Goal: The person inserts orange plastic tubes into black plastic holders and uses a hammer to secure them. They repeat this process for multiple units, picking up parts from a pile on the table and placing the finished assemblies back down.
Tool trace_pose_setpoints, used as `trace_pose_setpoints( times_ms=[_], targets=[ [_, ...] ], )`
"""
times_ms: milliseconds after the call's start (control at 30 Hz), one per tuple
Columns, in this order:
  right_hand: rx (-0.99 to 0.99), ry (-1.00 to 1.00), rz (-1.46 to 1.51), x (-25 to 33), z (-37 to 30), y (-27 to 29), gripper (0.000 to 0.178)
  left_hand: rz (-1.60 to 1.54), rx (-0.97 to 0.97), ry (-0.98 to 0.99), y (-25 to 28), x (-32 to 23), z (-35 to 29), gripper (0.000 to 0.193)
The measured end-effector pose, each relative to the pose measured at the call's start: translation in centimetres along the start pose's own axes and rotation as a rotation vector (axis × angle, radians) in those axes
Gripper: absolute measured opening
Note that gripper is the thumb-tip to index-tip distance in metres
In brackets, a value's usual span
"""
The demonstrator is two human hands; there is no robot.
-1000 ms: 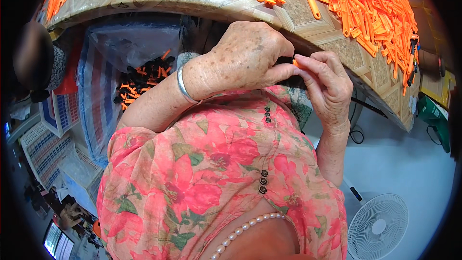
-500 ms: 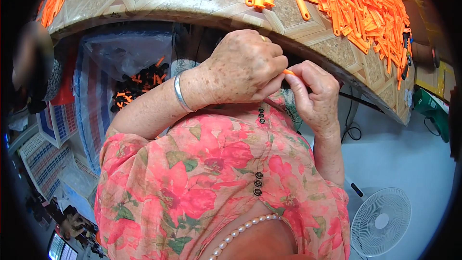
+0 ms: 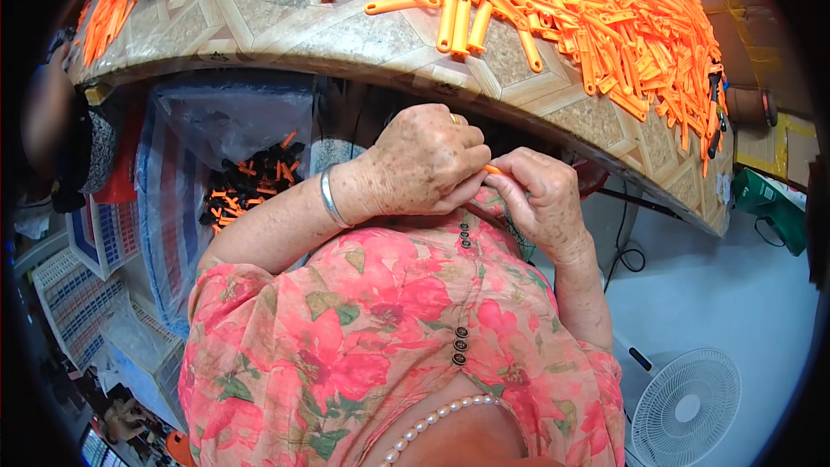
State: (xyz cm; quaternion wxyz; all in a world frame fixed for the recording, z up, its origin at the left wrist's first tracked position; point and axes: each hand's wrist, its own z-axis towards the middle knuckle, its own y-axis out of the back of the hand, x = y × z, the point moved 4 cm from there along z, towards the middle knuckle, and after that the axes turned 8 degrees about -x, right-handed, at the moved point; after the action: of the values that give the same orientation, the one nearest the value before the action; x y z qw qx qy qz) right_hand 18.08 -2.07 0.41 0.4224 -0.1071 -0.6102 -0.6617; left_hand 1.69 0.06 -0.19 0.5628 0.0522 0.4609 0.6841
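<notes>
My left hand [image 3: 430, 160] is closed in a fist in front of my chest, back of the hand upward. What it wraps round is hidden by its fingers. Up against it, my right hand [image 3: 543, 199] pinches a small orange plastic piece [image 3: 492, 169] between thumb and forefinger. Only the end of that piece shows, between the two hands. Both hands are held below the table edge, apart from the tabletop. On the table, past my hands, lie loose orange plastic handles [image 3: 462, 24], with a large heap of orange handles [image 3: 618, 30] to the right.
The patterned table [image 3: 277, 35] curves across the far side. At left, an open striped bag [image 3: 164, 199] holds black-and-orange pieces [image 3: 251, 177]. Plastic baskets [image 3: 69, 294] stand beyond it. A white fan [image 3: 687, 406] is at lower right. A blurred person's arm [image 3: 47, 108] shows at far left.
The whole view has shifted, so table, handles and hands all sit lower in the picture. My two hands stay together, with the orange piece still between them.
</notes>
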Motion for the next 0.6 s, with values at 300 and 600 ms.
trace_pose_setpoints(
  times_ms=[300,600],
  targets=[
    [0.027,0.058,-0.041,0.2,-0.2,-0.6,0.012,0.010,0.006,0.010,-0.5,0.1,-1.2,0.020],
    [-0.081,0.203,-0.113,0.4,0.0,-0.9,0.016,0.047,0.028,0.077,-0.3,-0.1,-1.2,0.021]
  ],
)
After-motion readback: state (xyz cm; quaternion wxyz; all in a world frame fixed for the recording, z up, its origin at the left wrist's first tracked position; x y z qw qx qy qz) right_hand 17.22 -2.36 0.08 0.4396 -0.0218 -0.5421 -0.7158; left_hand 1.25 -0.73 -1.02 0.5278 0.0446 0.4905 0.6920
